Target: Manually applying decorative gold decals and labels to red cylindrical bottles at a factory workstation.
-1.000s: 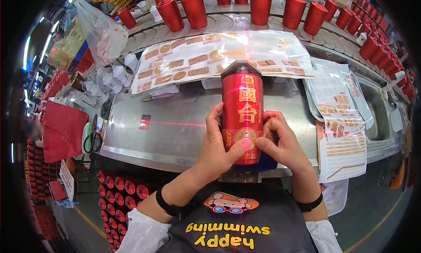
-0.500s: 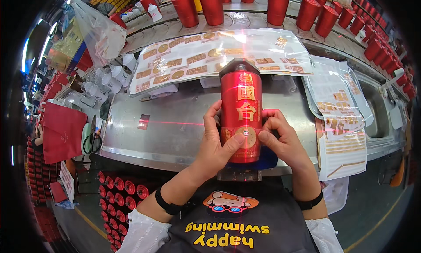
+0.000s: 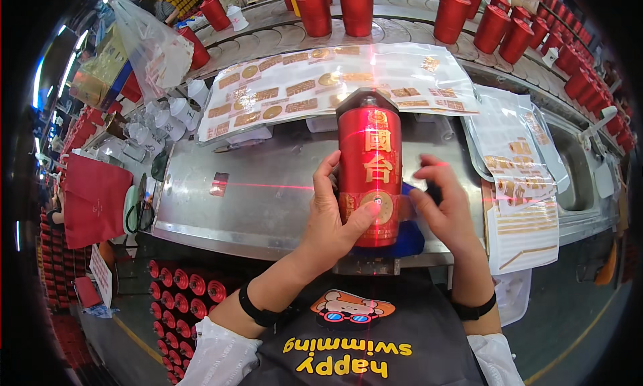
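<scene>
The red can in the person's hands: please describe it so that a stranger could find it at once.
On the steel worktable, at its near edge, the left hand grips a tall red can, the right hand beside it. Unlike the red cans in the far rows, it lies under crossing red laser lines.

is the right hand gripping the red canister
No, the right hand hovers beside the red canister; only the left hand grips it.

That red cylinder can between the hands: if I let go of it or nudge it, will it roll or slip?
The red can is round and lies lengthwise on the metal table, so it would probably roll sideways if freed. Its glossy wrap looks slick. The left hand grips it with its thumb on the gold sticker; the right hand hovers beside it.
</scene>
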Demonstrator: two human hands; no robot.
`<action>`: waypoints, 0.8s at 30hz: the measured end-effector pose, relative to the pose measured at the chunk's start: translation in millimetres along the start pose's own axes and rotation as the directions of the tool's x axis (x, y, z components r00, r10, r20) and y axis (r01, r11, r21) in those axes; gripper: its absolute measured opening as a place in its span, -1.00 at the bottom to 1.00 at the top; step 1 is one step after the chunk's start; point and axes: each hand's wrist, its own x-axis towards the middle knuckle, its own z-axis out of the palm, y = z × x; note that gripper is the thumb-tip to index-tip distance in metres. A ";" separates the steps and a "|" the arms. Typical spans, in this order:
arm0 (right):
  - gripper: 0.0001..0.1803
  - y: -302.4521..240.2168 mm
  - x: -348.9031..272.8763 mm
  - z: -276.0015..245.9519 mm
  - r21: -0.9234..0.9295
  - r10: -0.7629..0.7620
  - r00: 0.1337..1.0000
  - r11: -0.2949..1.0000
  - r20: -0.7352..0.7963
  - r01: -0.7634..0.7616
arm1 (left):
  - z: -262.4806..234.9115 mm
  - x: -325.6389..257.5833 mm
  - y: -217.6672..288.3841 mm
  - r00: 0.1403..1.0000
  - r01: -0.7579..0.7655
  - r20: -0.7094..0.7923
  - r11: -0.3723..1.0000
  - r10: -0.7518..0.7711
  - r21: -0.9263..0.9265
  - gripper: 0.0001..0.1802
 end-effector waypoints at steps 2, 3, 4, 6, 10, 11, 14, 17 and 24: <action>-0.66 -3.4 0.6 -6.4 -0.131 -0.138 0.973 0.985 -0.187 0.114 | 0.0 -0.9 0.2 0.999 0.039 0.000 0.999 -0.039 -0.016 -0.03; -0.65 -24.0 0.8 -4.0 0.071 -0.096 0.975 0.991 -0.200 0.112 | -2.6 -2.4 -0.9 0.999 0.041 -0.003 0.999 -0.041 -0.022 -0.03; -0.67 -44.8 3.2 -5.7 0.086 -0.048 0.999 0.995 -0.002 0.048 | -12.2 -6.7 -3.1 0.998 0.043 0.047 0.995 -0.038 -0.088 0.04; -0.71 -60.8 10.1 -5.8 0.000 -0.069 0.958 0.997 0.277 0.072 | -28.2 -9.2 -6.9 0.991 0.046 0.131 0.984 -0.024 -0.170 0.11; -0.63 -51.9 28.1 -4.0 -0.453 -0.460 0.880 0.763 0.122 0.462 | -37.0 -14.1 -12.5 0.943 -0.202 0.322 0.910 0.081 0.363 0.28; -0.63 -60.7 28.5 -5.4 -0.447 -0.463 0.877 0.761 0.134 0.470 | -34.9 -15.1 -13.6 0.948 -0.215 0.308 0.865 0.074 0.454 0.33; -0.71 -67.8 27.3 -5.8 -0.251 -0.327 0.882 0.872 0.340 0.420 | -34.5 -19.9 -19.2 0.976 -0.164 0.202 0.889 0.083 0.427 0.34; -0.74 -65.8 32.6 -14.6 -0.373 -0.225 0.958 0.885 0.179 0.278 | -35.4 -18.5 -10.4 0.979 -0.187 0.168 0.833 0.115 0.521 0.34; -0.78 -53.6 14.2 -14.0 0.033 0.093 0.995 0.995 0.042 -0.094 | -31.2 -19.4 4.3 0.887 -0.417 0.213 0.514 0.409 0.750 0.28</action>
